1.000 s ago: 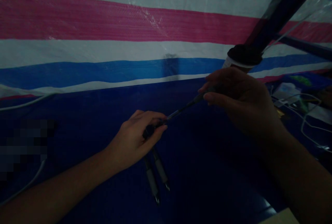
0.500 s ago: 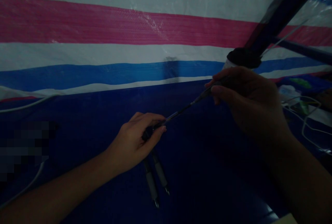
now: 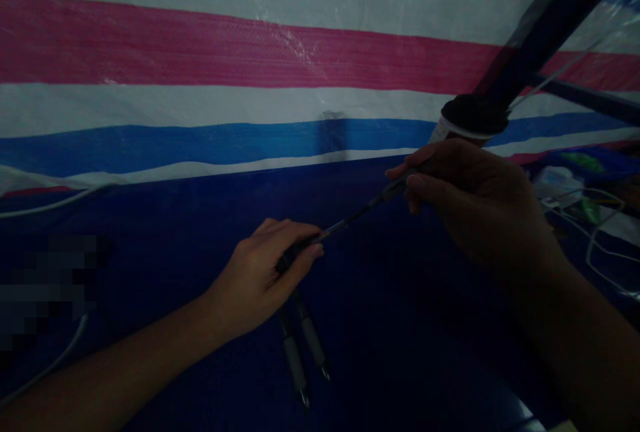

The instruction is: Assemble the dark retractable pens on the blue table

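Note:
My left hand [image 3: 273, 262] is closed on the dark barrel of a pen [image 3: 289, 257], pinched between thumb and fingers. From it a thin refill [image 3: 345, 224] slants up to the right. The refill's other end meets a dark grip section [image 3: 395, 187], which my right hand [image 3: 480, 202] pinches between thumb and forefinger. Whether the refill sits inside either part is too dark to tell. Below my left hand, two pens with grey grips, a left one [image 3: 295, 364] and a right one [image 3: 313, 342], lie side by side on the blue table [image 3: 200, 209], tips toward me.
Behind my right hand stands a white container with a black top [image 3: 473, 115]. White cables [image 3: 590, 245] and plastic packaging [image 3: 560, 182] lie at the right. A striped plastic sheet [image 3: 225, 52] hangs behind the table, and a dark post [image 3: 555, 32] slants at upper right.
My right hand has shifted slightly down and left, bringing the grip section a little nearer my left hand. My left hand keeps its hold almost unmoved.

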Action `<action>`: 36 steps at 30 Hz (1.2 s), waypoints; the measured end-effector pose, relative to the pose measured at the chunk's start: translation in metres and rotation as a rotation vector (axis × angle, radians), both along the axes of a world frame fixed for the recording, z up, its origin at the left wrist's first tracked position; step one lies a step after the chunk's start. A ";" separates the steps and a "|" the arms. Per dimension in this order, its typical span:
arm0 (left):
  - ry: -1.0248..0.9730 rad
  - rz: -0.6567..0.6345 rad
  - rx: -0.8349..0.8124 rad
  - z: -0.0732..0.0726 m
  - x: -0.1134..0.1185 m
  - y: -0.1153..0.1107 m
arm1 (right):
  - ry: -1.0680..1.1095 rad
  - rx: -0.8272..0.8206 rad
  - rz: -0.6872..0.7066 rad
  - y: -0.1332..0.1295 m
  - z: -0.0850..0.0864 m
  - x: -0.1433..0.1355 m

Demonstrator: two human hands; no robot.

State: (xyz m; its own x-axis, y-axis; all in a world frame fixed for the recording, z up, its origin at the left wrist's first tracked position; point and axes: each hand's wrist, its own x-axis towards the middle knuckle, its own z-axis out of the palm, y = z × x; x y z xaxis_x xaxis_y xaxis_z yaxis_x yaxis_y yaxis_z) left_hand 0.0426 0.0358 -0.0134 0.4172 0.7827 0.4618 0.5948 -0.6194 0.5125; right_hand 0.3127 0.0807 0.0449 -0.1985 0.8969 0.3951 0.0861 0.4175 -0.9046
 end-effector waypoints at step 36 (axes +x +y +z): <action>-0.038 0.027 -0.001 -0.002 -0.003 0.002 | -0.752 -0.010 0.263 -0.002 0.005 0.005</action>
State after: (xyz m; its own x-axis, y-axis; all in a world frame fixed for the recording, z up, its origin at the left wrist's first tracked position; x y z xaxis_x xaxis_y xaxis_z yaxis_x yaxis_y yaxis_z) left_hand 0.0393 0.0380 -0.0151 0.3777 0.7939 0.4766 0.5913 -0.6028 0.5356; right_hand 0.3180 0.0784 0.0500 -0.6144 0.7865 0.0626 0.5752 0.5008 -0.6468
